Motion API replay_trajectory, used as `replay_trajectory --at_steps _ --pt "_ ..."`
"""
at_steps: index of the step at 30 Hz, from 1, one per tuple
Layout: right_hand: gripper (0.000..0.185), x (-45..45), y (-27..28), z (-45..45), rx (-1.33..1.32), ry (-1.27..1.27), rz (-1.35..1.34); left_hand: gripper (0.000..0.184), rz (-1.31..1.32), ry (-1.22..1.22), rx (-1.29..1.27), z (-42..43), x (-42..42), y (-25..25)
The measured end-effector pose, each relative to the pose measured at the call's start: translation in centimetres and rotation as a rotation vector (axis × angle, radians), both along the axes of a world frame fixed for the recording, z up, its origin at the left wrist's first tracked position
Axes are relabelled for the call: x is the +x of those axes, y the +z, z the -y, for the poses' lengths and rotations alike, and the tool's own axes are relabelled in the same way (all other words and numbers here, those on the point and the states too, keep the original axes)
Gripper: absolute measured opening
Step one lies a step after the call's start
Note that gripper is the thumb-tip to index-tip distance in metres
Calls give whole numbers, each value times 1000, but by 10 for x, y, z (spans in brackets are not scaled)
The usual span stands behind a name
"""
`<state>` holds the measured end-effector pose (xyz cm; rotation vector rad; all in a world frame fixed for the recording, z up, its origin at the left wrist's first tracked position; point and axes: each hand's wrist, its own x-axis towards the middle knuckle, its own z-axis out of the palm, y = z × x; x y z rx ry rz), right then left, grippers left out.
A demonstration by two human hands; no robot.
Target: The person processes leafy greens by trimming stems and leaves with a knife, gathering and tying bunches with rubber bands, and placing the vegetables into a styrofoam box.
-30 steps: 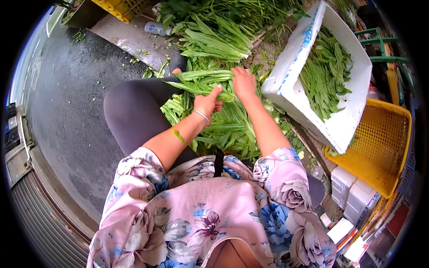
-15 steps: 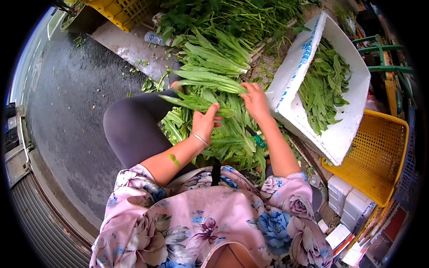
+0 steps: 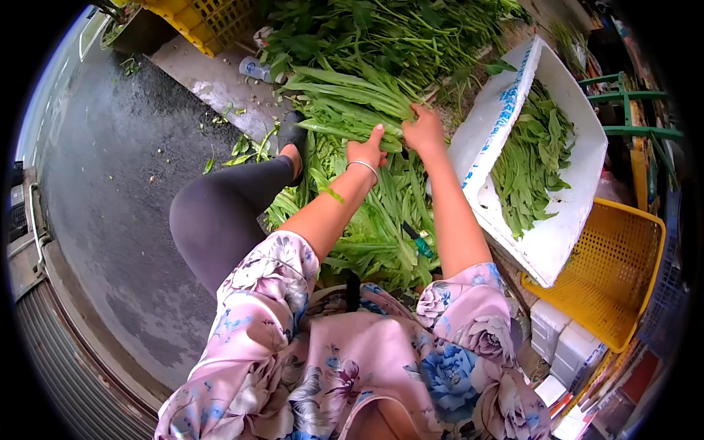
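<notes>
My left hand (image 3: 368,152) is closed on long green lettuce leaves (image 3: 352,130), its thumb lying along them and its fingers partly hidden. Close by, my right hand (image 3: 424,130) grips the stem end of the leaves, fingers curled round it. The held leaves rest against a bundle of similar long leaves (image 3: 345,88), tips pointing left. Below my hands, a loose heap of lettuce (image 3: 389,235) spreads between my legs. A tool with a green-wrapped handle (image 3: 423,247) lies on that heap. A scrap of leaf (image 3: 328,188) sticks to my left forearm.
A white foam box (image 3: 539,253) on the right stands tilted, with leafy greens (image 3: 529,154) inside. Beside it is a yellow plastic basket (image 3: 616,257). A darker pile of greens (image 3: 396,37) lies ahead. At upper left are another yellow crate (image 3: 213,26) and a plastic bottle (image 3: 254,68).
Both hands have moved forward, carrying the lettuce leaves up to the bundle ahead. My left hand has also shifted right, nearer my right hand. The foam box appears slightly lower in view.
</notes>
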<state>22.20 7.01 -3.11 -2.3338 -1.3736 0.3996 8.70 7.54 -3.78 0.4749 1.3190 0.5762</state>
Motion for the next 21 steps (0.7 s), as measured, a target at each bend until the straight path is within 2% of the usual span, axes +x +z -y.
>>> replay_trajectory --at_steps 1,5,7,8,10,11,13,14,19,21 --pt "39 2 -3 -5 -86 -85 -93 57 -25 19 -34 -2 1 -4" --pt "50 6 -6 -25 -27 -7 -181 63 26 130 -97 -5 6 -27" --pt "66 5 -12 -40 -243 -81 -270 78 93 177 -117 -10 7 -31" --pt "66 4 -15 -43 -242 -75 -271 78 91 182 -115 -13 7 -33" --pt "78 -2 -15 -44 -300 -87 -134 105 -21 23 -63 -17 4 -30" --pt "78 -4 -15 -45 -303 -80 -135 105 -23 30 -66 -19 5 -34" --pt "84 -4 -14 -46 -403 -70 -159 128 -121 40 -66 -21 11 -41" --pt "88 -4 -13 -46 -424 -80 -156 136 -90 31 -91 -20 13 -45" --pt "96 -7 5 -46 -530 -21 -136 130 -4 149 -189 -25 9 -28" --pt "105 -5 14 -53 -715 156 -170 120 233 208 -181 -25 -4 -20"
